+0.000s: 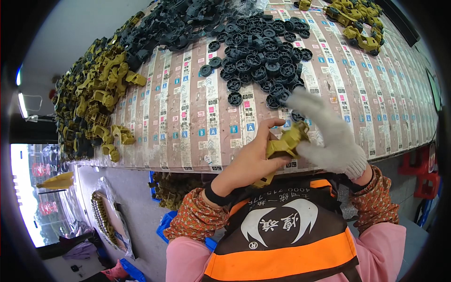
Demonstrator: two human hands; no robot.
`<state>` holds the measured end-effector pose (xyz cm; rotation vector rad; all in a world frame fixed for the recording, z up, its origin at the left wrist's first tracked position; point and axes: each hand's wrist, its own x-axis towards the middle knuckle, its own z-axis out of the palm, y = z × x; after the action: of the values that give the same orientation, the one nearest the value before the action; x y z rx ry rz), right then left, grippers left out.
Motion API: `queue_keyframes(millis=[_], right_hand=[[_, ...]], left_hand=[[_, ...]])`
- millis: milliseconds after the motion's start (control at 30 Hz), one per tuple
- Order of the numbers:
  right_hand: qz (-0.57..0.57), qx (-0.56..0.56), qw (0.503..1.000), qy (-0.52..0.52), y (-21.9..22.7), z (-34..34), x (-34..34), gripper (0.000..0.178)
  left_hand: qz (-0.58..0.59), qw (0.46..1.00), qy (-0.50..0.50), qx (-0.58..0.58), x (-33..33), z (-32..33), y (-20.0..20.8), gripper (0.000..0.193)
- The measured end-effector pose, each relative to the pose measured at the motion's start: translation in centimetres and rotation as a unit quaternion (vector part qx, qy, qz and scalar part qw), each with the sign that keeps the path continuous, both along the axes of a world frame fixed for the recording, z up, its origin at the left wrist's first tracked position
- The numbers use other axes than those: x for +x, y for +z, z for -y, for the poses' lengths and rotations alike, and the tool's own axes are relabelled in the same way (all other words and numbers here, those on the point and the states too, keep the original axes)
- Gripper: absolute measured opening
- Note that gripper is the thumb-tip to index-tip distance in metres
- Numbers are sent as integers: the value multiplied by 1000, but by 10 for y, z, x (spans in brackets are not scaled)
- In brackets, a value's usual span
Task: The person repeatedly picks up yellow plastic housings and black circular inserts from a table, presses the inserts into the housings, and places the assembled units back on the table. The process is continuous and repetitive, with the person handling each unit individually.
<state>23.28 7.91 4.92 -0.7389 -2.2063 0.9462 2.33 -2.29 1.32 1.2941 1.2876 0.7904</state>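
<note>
My left hand [253, 162], bare with a black band at the wrist, grips an olive-yellow plastic toy vehicle body [287, 142] above the table's near edge. Its thumb and fingers close round the left side of the body. My right hand [331, 136] wears a whitish knitted glove and is blurred by motion. Its fingers stretch up and left toward the wheels, apart from the thumb, which is close to the vehicle body. I cannot tell if the thumb touches it. A heap of black plastic toy wheels [263, 58] spreads just beyond both hands.
Olive vehicle parts [101, 94] are heaped along the table's left side. Dark plastic parts [174, 23] lie at the far left. Olive toy vehicles with black wheels [364, 35] stand at the far right. Below the near edge are more olive parts [171, 188] and a red stool [420, 169].
</note>
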Motion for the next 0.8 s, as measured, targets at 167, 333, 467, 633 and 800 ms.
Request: queue_keyframes(millis=[167, 333, 467, 633, 800], right_hand=[[41, -382, 922, 57, -30, -5, 33, 43], [-35, -577, 813, -74, -12, 29, 20, 28], [48, -415, 908, -7, -16, 18, 18, 20], [169, 33, 977, -130, -36, -21, 3, 18], [211, 137, 964, -81, -41, -22, -10, 23]], left_hand=[[274, 934, 102, -205, -43, 6, 8, 94], [434, 878, 203, -1, -18, 25, -25, 78], [493, 798, 347, -15, -7, 24, -47, 63], [444, 830, 335, -31, -8, 20, -34, 69], [426, 861, 277, -24, -4, 23, -31, 69]])
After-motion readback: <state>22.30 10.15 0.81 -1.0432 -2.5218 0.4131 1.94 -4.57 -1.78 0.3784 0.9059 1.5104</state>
